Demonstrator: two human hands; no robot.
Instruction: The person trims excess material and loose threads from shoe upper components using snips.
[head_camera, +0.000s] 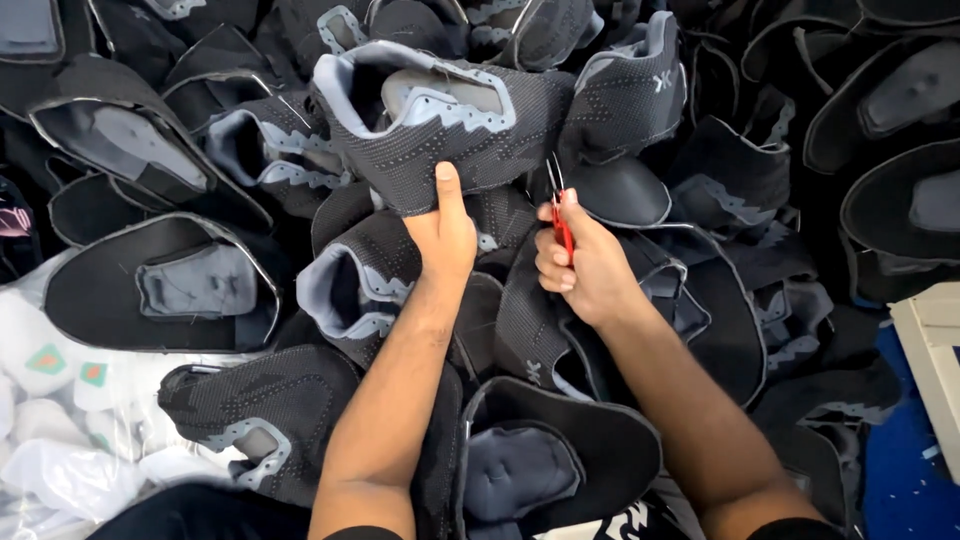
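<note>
Two hands work over a big heap of dark knitted shoe uppers (230, 290), seen from the head camera looking down; the left hand (440, 235) is closed on one grey-black shoe upper (445, 125), with the thumb pressed flat on the knit near its lower edge and the other fingers hidden behind the fabric; this upper is lifted above the heap, its opening with the light grey lining turned up and to the left. The right hand (580, 265) is curled shut around small red-handled snips (558, 205); the metal blades point upward and stand just beside the lower right edge of the held upper, but whether they touch the knit is not possible to tell. Many more uppers lie all around, some showing the grey inner side; at the lower left lies a clear plastic bag (60, 420) with white pieces inside; at the right edge a pale wooden frame (935, 345) shows over a blue floor (905, 480).
</note>
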